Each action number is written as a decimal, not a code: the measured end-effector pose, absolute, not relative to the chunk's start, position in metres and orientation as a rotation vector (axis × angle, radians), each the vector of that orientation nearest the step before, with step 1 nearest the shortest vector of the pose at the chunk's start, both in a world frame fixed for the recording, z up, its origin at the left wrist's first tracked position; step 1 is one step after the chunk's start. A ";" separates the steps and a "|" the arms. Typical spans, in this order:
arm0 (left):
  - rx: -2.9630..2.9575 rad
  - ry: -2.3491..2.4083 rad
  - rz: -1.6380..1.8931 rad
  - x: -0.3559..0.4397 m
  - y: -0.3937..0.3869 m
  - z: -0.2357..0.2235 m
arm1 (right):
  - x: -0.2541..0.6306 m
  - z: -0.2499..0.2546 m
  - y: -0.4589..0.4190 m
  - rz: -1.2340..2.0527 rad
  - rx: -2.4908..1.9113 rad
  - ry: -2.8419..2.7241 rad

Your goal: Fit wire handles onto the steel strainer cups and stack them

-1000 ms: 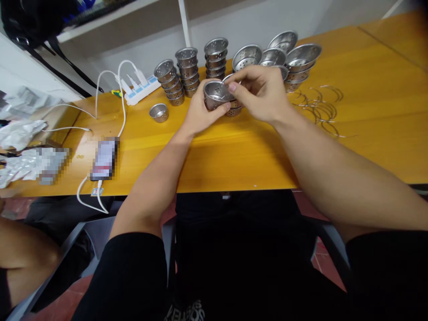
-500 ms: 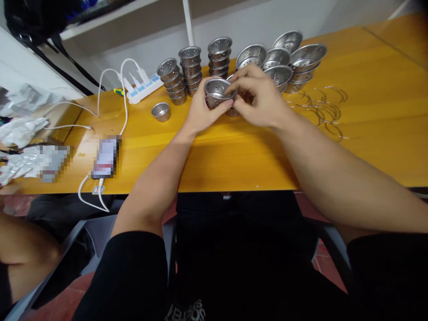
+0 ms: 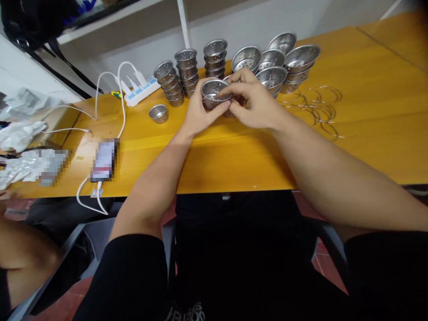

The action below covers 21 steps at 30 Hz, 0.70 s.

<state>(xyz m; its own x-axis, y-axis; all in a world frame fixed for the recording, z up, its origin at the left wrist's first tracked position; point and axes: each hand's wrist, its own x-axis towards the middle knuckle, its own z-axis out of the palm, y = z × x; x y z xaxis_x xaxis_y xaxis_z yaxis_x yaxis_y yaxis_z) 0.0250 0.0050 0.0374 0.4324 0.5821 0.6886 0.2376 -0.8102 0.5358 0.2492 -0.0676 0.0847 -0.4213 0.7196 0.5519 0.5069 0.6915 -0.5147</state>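
Observation:
My left hand (image 3: 196, 115) is wrapped round a small perforated metal strainer cup (image 3: 210, 101), holding it above the table with its mouth tilted toward me. Two or so fingers of my right hand (image 3: 256, 104) dip over the rim into the cup, while the thumb meets its near right side, close to the left thumb. Whether something thin is pinched between the right fingertips cannot be made out. Partly hidden behind both hands, more perforated metal shows. To the left, a single small metal cup (image 3: 158, 114) stands on the wooden table (image 3: 234, 165).
Behind my hands stand stacks of small perforated cups (image 3: 187, 71) and wider perforated bowls (image 3: 302, 60). Thin curved wires (image 3: 317, 113) lie at right. Leftward are a power strip (image 3: 143, 92), a cabled phone (image 3: 104, 160), plastic bags (image 3: 26, 167) and another person's bare limb (image 3: 26, 254).
The whole view has shifted slightly, with the table things a little further left. My right fingers have moved slightly at the cup's rim; the left hand keeps its hold.

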 end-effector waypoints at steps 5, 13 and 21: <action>2.256 0.733 1.377 0.028 0.014 0.028 | 0.257 0.093 -0.070 0.288 -0.885 -2.027; 2.149 0.971 1.310 0.024 0.015 0.022 | 0.316 0.100 -0.036 -0.151 -1.111 -1.586; 2.158 1.056 1.269 0.019 0.009 0.027 | 0.371 0.113 -0.037 0.113 -1.275 -1.863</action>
<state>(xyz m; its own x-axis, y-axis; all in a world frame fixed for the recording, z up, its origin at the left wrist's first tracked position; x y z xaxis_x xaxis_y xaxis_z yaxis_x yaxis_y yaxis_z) 0.0191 0.0090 0.0266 0.2942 0.7822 0.5491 0.3977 -0.6226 0.6739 0.3712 -0.0372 0.1127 -0.1155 0.7994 0.5896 0.7219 0.4753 -0.5029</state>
